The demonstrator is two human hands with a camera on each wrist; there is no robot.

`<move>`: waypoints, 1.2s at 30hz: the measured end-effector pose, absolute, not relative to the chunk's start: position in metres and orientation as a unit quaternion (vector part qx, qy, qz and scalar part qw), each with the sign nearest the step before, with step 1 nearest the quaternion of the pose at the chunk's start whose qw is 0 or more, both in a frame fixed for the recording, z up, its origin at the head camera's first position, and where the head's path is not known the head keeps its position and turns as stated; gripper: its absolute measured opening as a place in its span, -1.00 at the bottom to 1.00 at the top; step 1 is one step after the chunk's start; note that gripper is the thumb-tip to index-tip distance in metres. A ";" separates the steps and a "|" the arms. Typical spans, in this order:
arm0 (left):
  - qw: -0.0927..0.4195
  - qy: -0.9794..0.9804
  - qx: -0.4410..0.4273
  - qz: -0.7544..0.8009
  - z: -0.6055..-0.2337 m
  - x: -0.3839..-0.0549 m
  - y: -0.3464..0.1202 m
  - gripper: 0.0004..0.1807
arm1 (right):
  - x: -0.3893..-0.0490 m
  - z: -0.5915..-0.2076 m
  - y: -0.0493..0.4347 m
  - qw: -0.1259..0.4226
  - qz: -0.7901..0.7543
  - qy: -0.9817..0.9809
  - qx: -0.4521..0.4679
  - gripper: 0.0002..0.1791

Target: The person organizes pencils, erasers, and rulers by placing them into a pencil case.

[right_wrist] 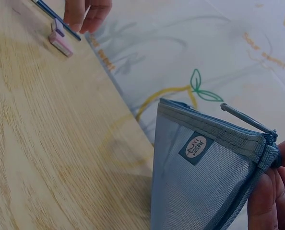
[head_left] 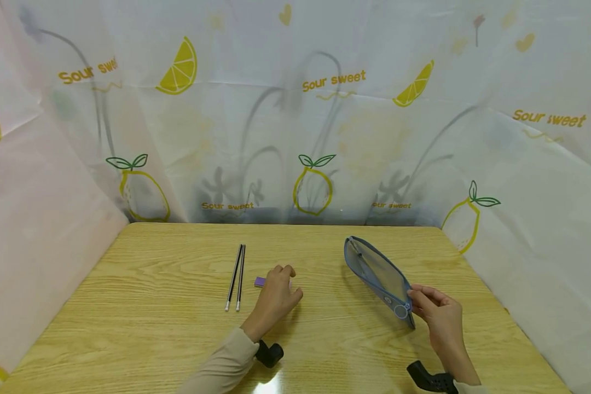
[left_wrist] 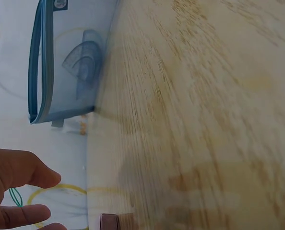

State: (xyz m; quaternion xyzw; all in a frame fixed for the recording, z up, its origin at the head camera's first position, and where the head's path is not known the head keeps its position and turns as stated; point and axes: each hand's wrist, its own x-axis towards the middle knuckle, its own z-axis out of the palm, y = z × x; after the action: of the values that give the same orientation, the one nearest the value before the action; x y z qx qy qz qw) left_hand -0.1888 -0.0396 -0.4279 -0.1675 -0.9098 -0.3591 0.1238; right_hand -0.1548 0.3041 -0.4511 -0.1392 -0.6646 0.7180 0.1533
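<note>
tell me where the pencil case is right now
In the head view, the pencil case is at the right half of the table, held at its near end by the right hand, to the right of the left hand.

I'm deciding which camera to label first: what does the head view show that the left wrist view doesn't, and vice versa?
Only the head view shows two dark pencils lying side by side, and the right hand gripping one end of the blue mesh pouch.

Only the left wrist view clearly shows a curved, protractor-like shape through the pouch's mesh.

Both show the pouch, the left hand, the wooden table and a small purple block, which the left wrist view cuts off at its lower edge.
</note>
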 end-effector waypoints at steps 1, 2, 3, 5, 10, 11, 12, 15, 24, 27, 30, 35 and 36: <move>0.122 -0.911 -0.164 -0.357 -0.428 -0.189 -0.040 -0.69 | -0.156 -0.454 0.305 0.155 0.718 -0.664 -0.139 -0.38; 0.120 -0.913 -0.161 -0.356 -0.429 -0.188 -0.040 -0.69 | -0.157 -0.456 0.306 0.157 0.718 -0.664 -0.138 -0.35; 0.118 -0.914 -0.158 -0.355 -0.429 -0.188 -0.040 -0.68 | -0.157 -0.458 0.307 0.159 0.719 -0.663 -0.136 -0.33; 0.118 -0.915 -0.155 -0.354 -0.430 -0.188 -0.041 -0.67 | -0.158 -0.461 0.309 0.160 0.721 -0.661 -0.135 -0.30; 0.121 -0.917 -0.152 -0.348 -0.431 -0.187 -0.043 -0.69 | -0.159 -0.463 0.310 0.160 0.724 -0.657 -0.132 -0.30; 0.122 -0.918 -0.153 -0.346 -0.432 -0.187 -0.043 -0.72 | -0.159 -0.462 0.310 0.160 0.724 -0.658 -0.132 -0.31; 0.124 -0.918 -0.155 -0.344 -0.432 -0.187 -0.044 -0.75 | -0.159 -0.462 0.310 0.159 0.724 -0.658 -0.133 -0.32; 0.132 -0.918 -0.160 -0.339 -0.434 -0.186 -0.045 -0.82 | -0.155 -0.454 0.306 0.154 0.721 -0.662 -0.136 -0.43; 0.145 -0.919 -0.155 -0.332 -0.437 -0.186 -0.048 -0.71 | -0.158 -0.459 0.309 0.158 0.725 -0.657 -0.132 -0.35; 0.136 -0.920 -0.147 -0.336 -0.438 -0.187 -0.050 -0.70 | -0.157 -0.459 0.308 0.159 0.727 -0.656 -0.128 -0.34; 0.135 -0.920 -0.140 -0.339 -0.440 -0.189 -0.050 -0.70 | -0.158 -0.460 0.309 0.158 0.726 -0.656 -0.129 -0.34; 0.135 -0.921 -0.131 -0.341 -0.444 -0.191 -0.052 -0.69 | -0.158 -0.461 0.310 0.158 0.727 -0.656 -0.129 -0.33; 0.135 -0.921 -0.130 -0.342 -0.444 -0.191 -0.052 -0.68 | -0.158 -0.461 0.309 0.158 0.727 -0.656 -0.129 -0.34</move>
State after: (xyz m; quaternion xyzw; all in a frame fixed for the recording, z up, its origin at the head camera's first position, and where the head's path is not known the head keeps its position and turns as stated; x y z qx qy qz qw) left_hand -0.1912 -0.0520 -0.4445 -0.1304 -0.9206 -0.3423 0.1351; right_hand -0.1581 0.3094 -0.4606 -0.1291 -0.6560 0.7266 0.1583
